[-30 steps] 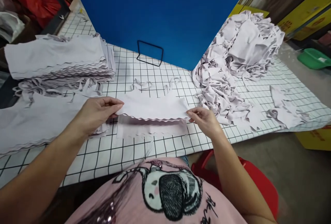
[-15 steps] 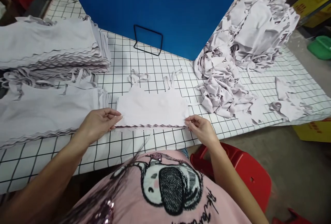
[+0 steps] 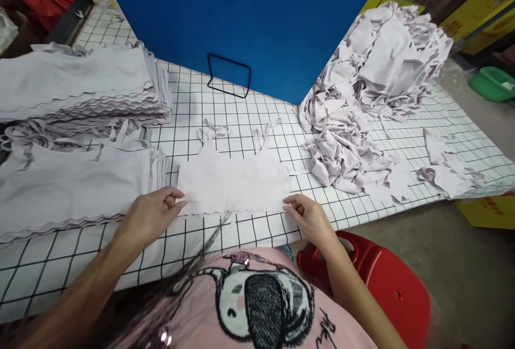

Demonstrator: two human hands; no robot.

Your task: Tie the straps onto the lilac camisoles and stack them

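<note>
A small pale lilac camisole top (image 3: pixel 235 180) lies flat on the gridded table (image 3: pixel 249 228), its thin straps pointing away from me. My left hand (image 3: pixel 151 215) pinches the lower left corner of its scalloped hem. My right hand (image 3: pixel 308 217) pinches the lower right corner. Both hands are closed on the fabric and rest near the table's front edge.
Two neat stacks of the same tops (image 3: pixel 76 177) lie at the left. A loose heap of unsorted tops (image 3: pixel 362 96) fills the right side, with a few strays (image 3: pixel 446 169) beyond. A black wire stand (image 3: pixel 228 75) sits at the back. A red stool (image 3: pixel 382 284) stands below right.
The folded-up hem has been drawn down toward me and the top now lies flat in one layer. Both hands moved nearer the table's front edge.
</note>
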